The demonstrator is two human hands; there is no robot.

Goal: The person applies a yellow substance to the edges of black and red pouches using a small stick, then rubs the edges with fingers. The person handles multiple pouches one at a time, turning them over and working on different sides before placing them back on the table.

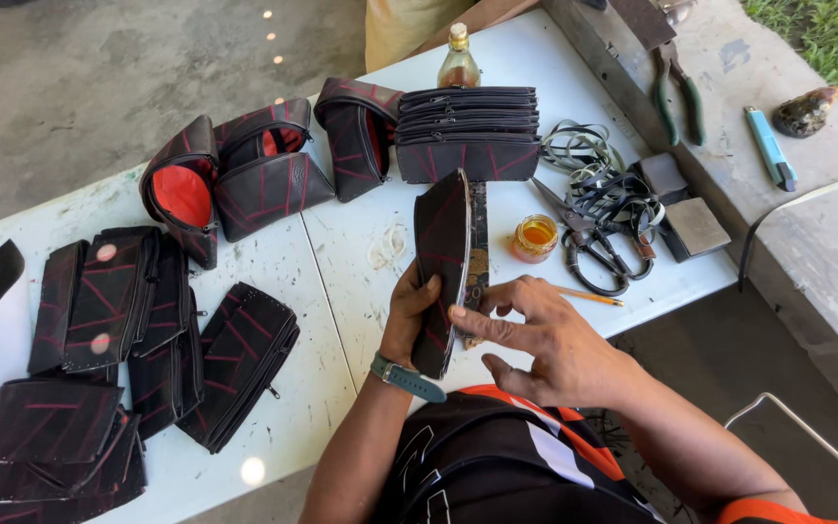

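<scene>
Bright daylight, soft shadows; sun spots on white table (341, 281); sharp focus; wide-angle bending at edges.

Both hands up front, close together.
Left hand (411, 315) curled in a grip, watch on wrist; right hand (545, 335) flat, fingers stretched leftward, thumb tucked under.
</scene>
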